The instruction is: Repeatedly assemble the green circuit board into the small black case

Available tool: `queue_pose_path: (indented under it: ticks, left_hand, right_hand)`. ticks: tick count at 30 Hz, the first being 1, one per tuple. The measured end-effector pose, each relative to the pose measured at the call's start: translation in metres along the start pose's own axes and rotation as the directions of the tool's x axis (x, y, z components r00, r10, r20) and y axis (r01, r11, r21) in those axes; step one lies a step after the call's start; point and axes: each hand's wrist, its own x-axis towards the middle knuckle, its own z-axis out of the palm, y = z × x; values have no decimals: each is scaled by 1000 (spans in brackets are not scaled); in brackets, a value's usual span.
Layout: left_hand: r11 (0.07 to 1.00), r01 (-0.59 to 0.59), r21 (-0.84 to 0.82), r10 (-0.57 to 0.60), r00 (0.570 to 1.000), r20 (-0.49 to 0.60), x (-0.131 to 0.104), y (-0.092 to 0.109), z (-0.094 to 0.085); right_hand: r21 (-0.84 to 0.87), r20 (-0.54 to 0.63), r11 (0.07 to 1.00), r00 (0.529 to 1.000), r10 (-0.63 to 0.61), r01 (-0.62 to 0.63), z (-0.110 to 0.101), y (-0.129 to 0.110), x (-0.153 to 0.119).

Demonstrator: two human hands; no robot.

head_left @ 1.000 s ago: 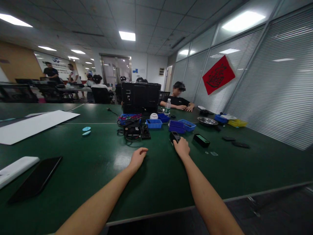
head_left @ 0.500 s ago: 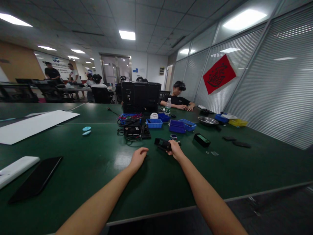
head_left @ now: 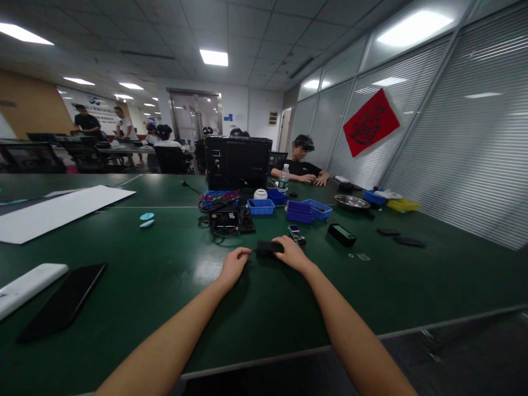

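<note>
My right hand (head_left: 292, 254) grips the right end of a black rectangular box (head_left: 267, 249), palm down, low over the green table; its fingertips lie over the top of the box and its underside is hidden. My left hand (head_left: 235, 264) rests on the table just left of the box, apart from it, with fingers loosely curled together and nothing visible in them. Close behind my right hand lies a small electronic module (head_left: 295, 234) with a green board. Farther right stands another black box (head_left: 341, 235) with a greenish opening on top.
Behind are blue trays (head_left: 260, 207), a tangle of cables (head_left: 220, 201), a white ball (head_left: 260, 194), a bottle (head_left: 284, 179) and a monitor (head_left: 238, 162). A metal pan (head_left: 351, 202) stands right. At left lie a black panel (head_left: 64, 302) and white board (head_left: 61, 212). A person (head_left: 303, 165) sits opposite.
The black box has turned in my right hand, so its open greenish side no longer shows. My right hand has moved slightly left and now grips from above. My left hand has hardly moved.
</note>
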Motion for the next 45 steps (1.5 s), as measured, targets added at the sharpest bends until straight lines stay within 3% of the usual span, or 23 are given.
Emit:
queue_pose_path:
  ticks: [4, 7, 11, 15, 17, 19, 22, 27, 32, 37, 39, 45]
  left_hand:
    - [1000, -6, 1, 6, 1000, 3, 1, -2, 0]
    - [1000, -12, 5, 12, 1000, 8, 1, -3, 0]
    - [1000, -6, -5, 6, 1000, 12, 1, -3, 0]
    - [1000, 4, -7, -4, 1000, 16, 0, 0, -1]
    - [1000, 8, 1, -8, 1000, 20, 0, 1, -1]
    - [1000, 14, 4, -14, 1000, 22, 0, 0, -1]
    - [1000, 8, 5, -8, 1000, 28, 0, -1, -1]
    - [1000, 10, 9, -11, 1000, 25, 0, -1, 0]
    - [1000, 19, -2, -19, 1000, 20, 0, 0, 0]
    - [1000, 22, -4, -22, 999, 25, -1, 1, -1]
    - [1000, 26, -5, -26, 999, 29, -2, 2, -2]
    - [999, 34, -31, -33, 999, 22, -2, 4, -1]
  right_hand:
    - [185, 92, 975, 990, 111, -126, 1, 4, 2]
    - [131, 138, 978, 980, 143, -161, -4, 3, 3]
    - [5, -109, 975, 969, 222, -222, -17, 4, 3]
    - [-86, -375, 888, 840, 391, -451, -31, 20, 1]
    - [-140, -380, 827, 801, 462, -544, -34, 31, -1]
    - [-186, -300, 781, 792, 532, -596, -32, 40, -1]
    - [-236, -210, 778, 812, 545, -583, -25, 45, 0]
    - [-264, -243, 858, 891, 382, -440, -15, 36, 1]
    - [-170, -253, 875, 878, 406, -453, -18, 36, 4]
    - [-130, -29, 877, 886, 462, -462, -16, 41, 7]
    - [-138, -1, 879, 887, 461, -457, -13, 39, 7]
    - [-282, -191, 891, 931, 313, -357, -15, 33, 3]
